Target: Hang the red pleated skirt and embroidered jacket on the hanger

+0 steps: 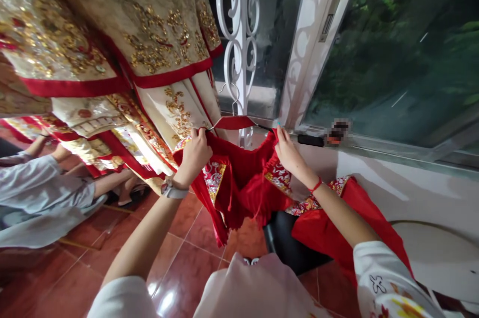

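Note:
A red embroidered garment (243,178) hangs on a red hanger (234,122) with a metal hook, held up in front of me. My left hand (194,153) grips the garment's left shoulder at the hanger's end. My right hand (287,151) grips the right shoulder at the other end. The cloth droops between them, its patterned trim and fringe hanging down. A watch is on my left wrist, a red string on my right.
Cream and gold robes with red borders (112,48) hang at the upper left. A white scrolled grille (239,33) and a window (392,48) stand behind. More red cloth (337,228) lies over a black seat (288,248). A seated person (45,198) is at left on the red tile floor (179,268).

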`<state>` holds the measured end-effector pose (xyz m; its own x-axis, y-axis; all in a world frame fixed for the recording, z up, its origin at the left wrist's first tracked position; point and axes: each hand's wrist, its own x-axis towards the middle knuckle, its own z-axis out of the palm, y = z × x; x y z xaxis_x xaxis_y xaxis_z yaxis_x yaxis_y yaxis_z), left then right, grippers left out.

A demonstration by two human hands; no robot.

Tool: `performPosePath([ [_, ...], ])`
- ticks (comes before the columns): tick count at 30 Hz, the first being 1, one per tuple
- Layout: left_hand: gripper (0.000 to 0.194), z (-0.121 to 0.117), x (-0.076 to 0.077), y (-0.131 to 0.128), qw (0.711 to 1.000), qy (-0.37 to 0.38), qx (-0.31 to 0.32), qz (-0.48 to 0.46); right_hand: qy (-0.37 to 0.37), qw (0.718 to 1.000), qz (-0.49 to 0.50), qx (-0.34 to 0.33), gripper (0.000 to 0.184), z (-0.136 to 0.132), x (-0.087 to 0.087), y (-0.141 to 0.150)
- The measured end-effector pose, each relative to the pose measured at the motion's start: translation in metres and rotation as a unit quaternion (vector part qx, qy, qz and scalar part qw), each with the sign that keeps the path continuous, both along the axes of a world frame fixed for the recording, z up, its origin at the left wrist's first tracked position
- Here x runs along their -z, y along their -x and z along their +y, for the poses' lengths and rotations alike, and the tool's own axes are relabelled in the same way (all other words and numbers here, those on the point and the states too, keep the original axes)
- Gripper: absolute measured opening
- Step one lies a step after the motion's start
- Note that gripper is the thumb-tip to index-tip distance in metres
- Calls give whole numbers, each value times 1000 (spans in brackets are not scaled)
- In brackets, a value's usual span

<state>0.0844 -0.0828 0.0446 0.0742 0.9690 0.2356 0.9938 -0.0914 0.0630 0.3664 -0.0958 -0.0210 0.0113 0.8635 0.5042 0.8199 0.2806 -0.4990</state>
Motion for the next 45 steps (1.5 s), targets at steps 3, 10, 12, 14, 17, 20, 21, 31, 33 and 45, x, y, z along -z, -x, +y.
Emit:
performPosePath([
  [3,50,3,-3,-1,1000,-20,-5,-19,1,1000,24,18,55,10,-11,10],
  [10,46,-1,15,-13,999,-34,-15,-18,-50,998,30,23,60,16,-11,40],
  [12,53,0,24,-12,999,-33,-19,-31,-29,999,6,20,64,8,0,43],
  [14,63,1,31,-7,997,-41,-8,-63,-26,1000,0,15,63,-5,7,45],
  [17,80,0,44,4,988,-71,18,-139,-52,996,47,47,59,-30,17,53],
  [20,79,-15,75,10,970,-119,39,-207,-17,993,110,28,51,-45,52,75],
  [21,76,-24,91,9,965,-131,37,-223,31,992,123,3,50,-45,70,84],
  [31,63,-118,285,-34,909,41,29,-414,294,932,197,-84,34,-37,213,128],
  [33,60,-112,302,-38,881,78,42,-464,273,928,235,-101,25,-52,221,127],
  [45,18,-115,318,-25,810,123,132,-557,226,887,396,-70,29,-96,217,119],
])
